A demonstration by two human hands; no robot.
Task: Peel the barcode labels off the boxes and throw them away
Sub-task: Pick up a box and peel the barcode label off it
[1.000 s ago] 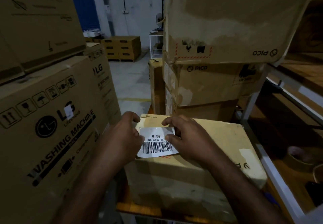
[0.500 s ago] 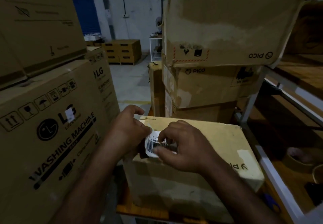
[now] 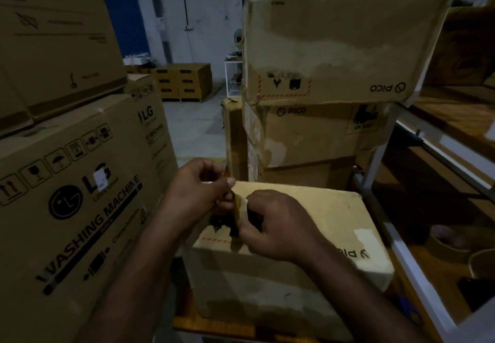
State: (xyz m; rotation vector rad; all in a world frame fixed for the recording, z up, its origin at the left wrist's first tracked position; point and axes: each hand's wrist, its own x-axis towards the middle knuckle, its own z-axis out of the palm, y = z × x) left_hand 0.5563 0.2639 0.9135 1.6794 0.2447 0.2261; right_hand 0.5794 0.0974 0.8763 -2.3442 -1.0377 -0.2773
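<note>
Label point(image 3: 240, 207) off the box point(image 3: 334, 216), scrunched between both hands

Left hand point(image 3: 197, 195) and right hand point(image 3: 278, 225) both have their fingers pinched on the folded label, just above the box's near-left corner. I'd fold it sticky side in so it doesn't cling to skin, then chuck it. Can't see anywhere to throw it from here though.
</note>
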